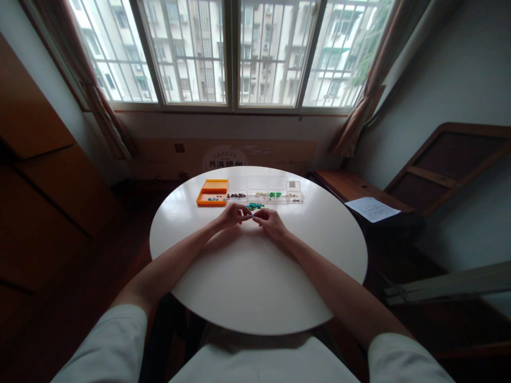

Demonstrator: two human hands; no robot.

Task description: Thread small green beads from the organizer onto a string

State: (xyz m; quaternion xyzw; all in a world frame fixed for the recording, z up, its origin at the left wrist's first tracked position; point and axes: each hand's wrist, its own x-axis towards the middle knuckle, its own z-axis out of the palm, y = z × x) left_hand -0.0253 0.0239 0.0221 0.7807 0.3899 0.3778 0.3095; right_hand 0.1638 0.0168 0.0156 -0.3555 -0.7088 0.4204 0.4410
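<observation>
Both of my hands rest on a round white table (223, 276), fingertips almost meeting. My left hand (233, 215) is closed in a pinch, and my right hand (271, 221) is curled in a pinch too. Between them sits a tiny teal piece, too small to name. Just beyond my fingers lies a small heap of teal and green beads (254, 206). Behind that stands a clear compartment box (265, 196) with dark, pale and green small pieces in separate cells. An orange tray (213, 193) with a few small pieces sits at its left.
A wooden bench with a sheet of paper (372, 208) stands to the right of the table. A folded wooden frame leans on the right wall. Wooden cabinets fill the left side. A barred window with tied curtains is ahead.
</observation>
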